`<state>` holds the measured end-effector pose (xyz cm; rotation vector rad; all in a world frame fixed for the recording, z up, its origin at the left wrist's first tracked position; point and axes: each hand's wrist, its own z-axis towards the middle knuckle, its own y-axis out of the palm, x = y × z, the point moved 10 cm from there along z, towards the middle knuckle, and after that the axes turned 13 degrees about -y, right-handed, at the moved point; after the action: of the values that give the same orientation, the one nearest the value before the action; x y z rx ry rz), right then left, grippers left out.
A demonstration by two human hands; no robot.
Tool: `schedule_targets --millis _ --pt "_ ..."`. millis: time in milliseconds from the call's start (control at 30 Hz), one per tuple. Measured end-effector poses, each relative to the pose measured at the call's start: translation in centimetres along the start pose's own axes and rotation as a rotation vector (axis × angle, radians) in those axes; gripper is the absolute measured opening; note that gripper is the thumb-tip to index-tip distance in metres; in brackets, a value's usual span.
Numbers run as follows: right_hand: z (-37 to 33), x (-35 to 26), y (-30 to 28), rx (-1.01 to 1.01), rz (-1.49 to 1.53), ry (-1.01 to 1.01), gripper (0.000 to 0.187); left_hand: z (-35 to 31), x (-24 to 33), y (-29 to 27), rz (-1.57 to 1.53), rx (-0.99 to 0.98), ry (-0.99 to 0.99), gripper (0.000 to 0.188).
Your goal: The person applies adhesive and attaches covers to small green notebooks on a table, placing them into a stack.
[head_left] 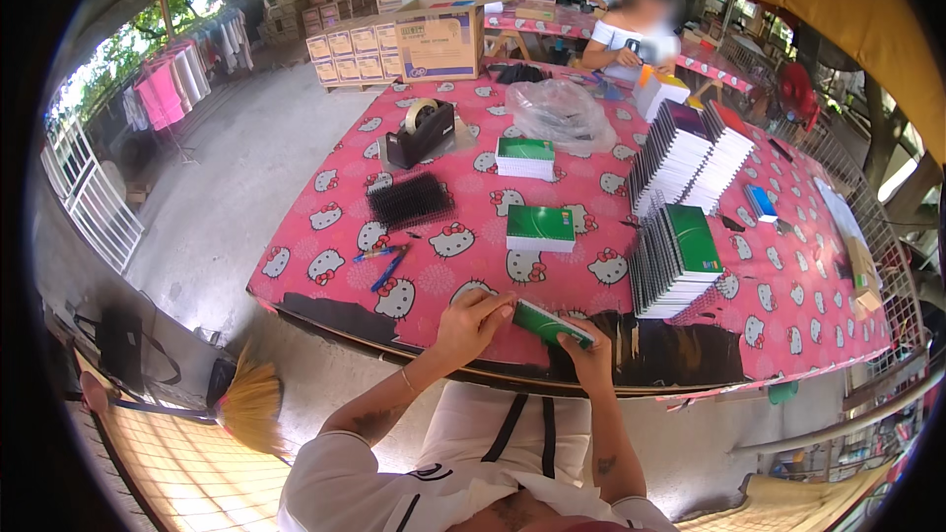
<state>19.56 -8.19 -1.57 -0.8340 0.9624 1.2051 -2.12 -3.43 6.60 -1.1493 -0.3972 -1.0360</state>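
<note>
A small notebook with a green cover [552, 323] is held tilted over the table's near edge. My right hand [589, 360] grips its right end, thumb over the cover. At the notebook's left end, the fingers of my left hand [471, 323] are pinched together on its corner; any small part between the fingertips is hidden. Beyond my hands lies a stack of green notebooks [540, 227], with another green stack [525, 158] farther back. To the right stands a tall pile of spiral-bound notebooks [680, 261], green cover on top.
Black binding coils [409, 201], pens [389, 268] and a tape dispenser [422, 134] lie on the left of the pink patterned table [315, 197]. Clear plastic [562, 113] is behind the stacks. Taller notebook piles [675, 158] and a small blue pad [760, 203] stand right. A person [631, 39] sits across.
</note>
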Motion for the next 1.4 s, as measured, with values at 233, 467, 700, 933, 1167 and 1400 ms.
schedule_targets --millis 233,467,700,933,1167,1400 --pt "0.0 0.1 -0.2 0.014 -0.052 -0.024 0.025 0.5 -0.2 -0.3 -0.029 0.072 0.037 0.019" --pt "0.0 0.3 0.1 0.06 0.088 0.028 0.024 0.7 -0.7 -0.2 -0.043 0.098 0.018 0.018" --pt "0.0 0.6 0.0 0.028 0.082 0.008 0.022 1.2 -0.3 0.0 -0.106 0.046 0.014 0.022" --pt "0.1 -0.5 0.4 -0.025 0.007 -0.021 0.022 2.4 0.9 0.8 -0.076 -0.204 0.171 0.026" --pt "-0.2 -0.3 0.5 -0.053 0.036 -0.03 0.023 2.7 0.7 1.9 -0.108 -0.361 0.095 0.021" --pt "-0.2 -0.1 0.3 -0.041 0.033 -0.035 0.024 3.3 2.4 2.3 -0.073 -0.441 0.179 0.019"
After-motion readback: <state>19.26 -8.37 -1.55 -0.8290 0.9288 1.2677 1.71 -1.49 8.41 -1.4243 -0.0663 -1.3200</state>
